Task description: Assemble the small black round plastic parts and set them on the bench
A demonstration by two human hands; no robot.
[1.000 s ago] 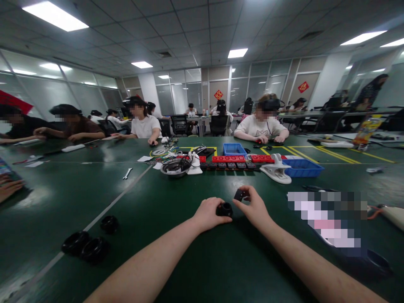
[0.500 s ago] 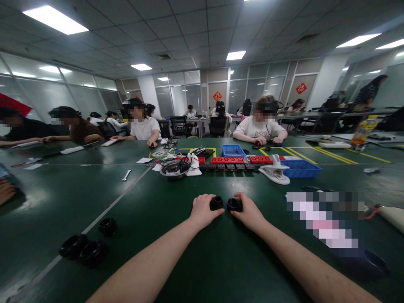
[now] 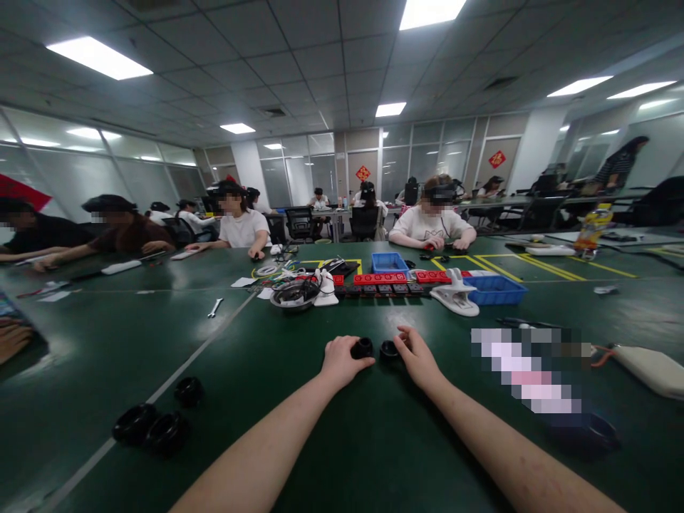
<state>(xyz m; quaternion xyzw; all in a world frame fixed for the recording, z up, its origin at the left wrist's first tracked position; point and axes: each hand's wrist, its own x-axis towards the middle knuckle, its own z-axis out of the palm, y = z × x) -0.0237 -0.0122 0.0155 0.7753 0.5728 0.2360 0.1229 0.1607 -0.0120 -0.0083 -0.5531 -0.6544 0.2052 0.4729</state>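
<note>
My left hand [image 3: 342, 361] is closed around a small black hollow ring-like part [image 3: 364, 348] that rests on the green table, its thumb in front and fingers behind. Just to the right sits a second black hollow part [image 3: 389, 350], its round opening facing up. My right hand [image 3: 417, 355] is beside that part, fingers apart and loosened at its right edge; whether a fingertip still touches it is hard to see. A narrow gap separates the two parts. At the lower left lie more such black parts: a smaller one [image 3: 189, 392] and two larger rings [image 3: 133, 423] [image 3: 167, 432].
Across the table are a red power strip [image 3: 379, 278], blue bins [image 3: 389, 262] [image 3: 494, 289], a white clamp [image 3: 457, 293] and a metal bowl of cables [image 3: 293, 296]. A wrench [image 3: 214, 308] lies left. A black ring [image 3: 593, 433] and blurred item lie right. Other people sit around.
My right hand has loosened its hold on the right black part and drawn slightly away. My left hand keeps its hold. The whole view has shifted a little.
</note>
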